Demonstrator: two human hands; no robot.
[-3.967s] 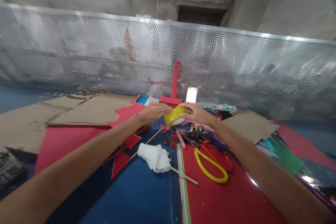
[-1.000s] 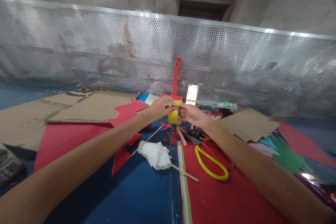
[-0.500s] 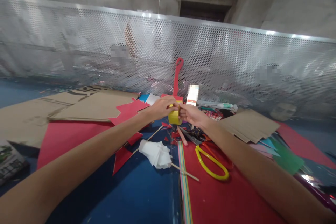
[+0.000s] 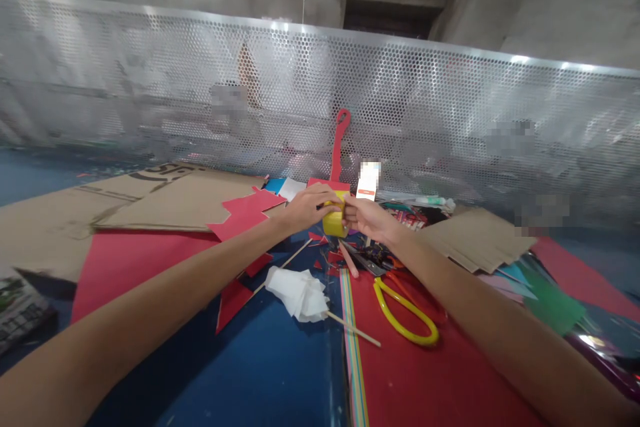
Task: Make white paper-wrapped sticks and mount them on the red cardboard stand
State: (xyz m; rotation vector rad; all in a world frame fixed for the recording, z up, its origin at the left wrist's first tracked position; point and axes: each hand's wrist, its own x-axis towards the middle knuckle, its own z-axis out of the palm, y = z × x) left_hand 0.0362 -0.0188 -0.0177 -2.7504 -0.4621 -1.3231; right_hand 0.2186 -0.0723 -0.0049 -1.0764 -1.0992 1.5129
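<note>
A roll of yellow tape is held up between my two hands, above the far middle of the blue table. My left hand curls over its left side and top, fingers closed on it. From the right, my right hand pinches at the roll's edge; whether it grips the roll or the tape's end is too small to tell. Just behind stands a long red cut-out shape with a loop at its top. Below my hands lie red paper scraps and a pink stick.
Scissors with yellow handles rest on red sheets at right. White tissue and a wooden stick lie in front. Cardboard is at left, more cardboard pieces at right. A perforated metal panel closes the back.
My left fingers have shifted slightly over the yellow tape roll, and more of its top shows. Both hands stay at the roll; the view has moved a little.
</note>
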